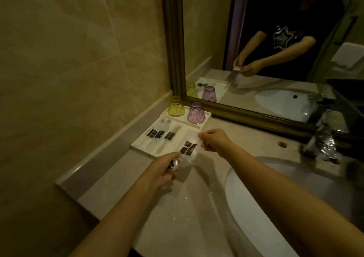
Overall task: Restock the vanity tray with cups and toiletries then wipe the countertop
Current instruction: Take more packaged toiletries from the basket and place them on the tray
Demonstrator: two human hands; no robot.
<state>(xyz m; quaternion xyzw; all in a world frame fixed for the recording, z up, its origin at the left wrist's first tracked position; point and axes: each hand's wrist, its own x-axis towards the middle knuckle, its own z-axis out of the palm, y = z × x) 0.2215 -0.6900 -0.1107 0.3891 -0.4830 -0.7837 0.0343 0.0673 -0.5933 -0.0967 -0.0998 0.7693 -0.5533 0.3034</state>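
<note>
A white vanity tray sits on the countertop in the corner by the mirror. Upside down at its back stand a yellow cup and a purple cup. Several clear toiletry packets with black labels lie in the tray's left compartments. Above the tray's front right corner, both hands hold one more clear packet with a black label. My left hand grips its lower end together with other small packets. My right hand pinches its upper edge.
The beige countertop has scattered water droplets. A white sink basin lies to the right, with a chrome tap behind it. A gold-framed mirror and tiled wall enclose the corner.
</note>
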